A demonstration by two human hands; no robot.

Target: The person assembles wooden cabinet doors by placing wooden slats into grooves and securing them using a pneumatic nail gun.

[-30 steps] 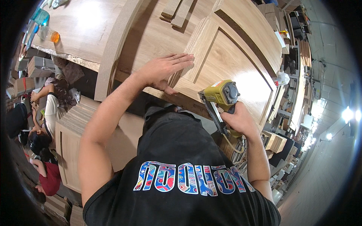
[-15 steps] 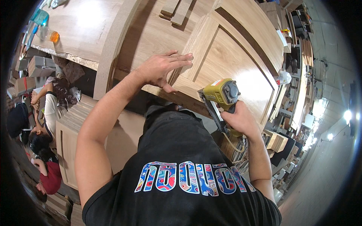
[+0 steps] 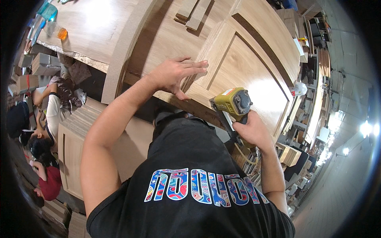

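Note:
A framed wooden door panel (image 3: 242, 59) lies on the bench in front of me, its recessed centre shiny under the light. My left hand (image 3: 176, 75) rests at its near left corner, fingers spread toward the frame and thumb by the front edge. Wrapped around the handle of a yellow-green nail gun (image 3: 232, 102) is my right hand (image 3: 254, 129). The gun's nose is at the panel's near edge, and I cannot tell whether it touches the wood. A pale air hose (image 3: 245, 154) hangs below the handle.
Two wood strips (image 3: 193, 15) lie beyond my left hand. An upright board (image 3: 129, 51) stands left of it. Bottles, one with an orange cap (image 3: 62, 33), sit at the far left. Stacked panels (image 3: 81, 127) stand on the left, with people (image 3: 49, 180) beyond. Cluttered shelves (image 3: 313, 79) line the right.
The view has shifted slightly, so the bench and panel appear a little lower and further right. Both hands keep almost the same places, with the nail gun still held in the right.

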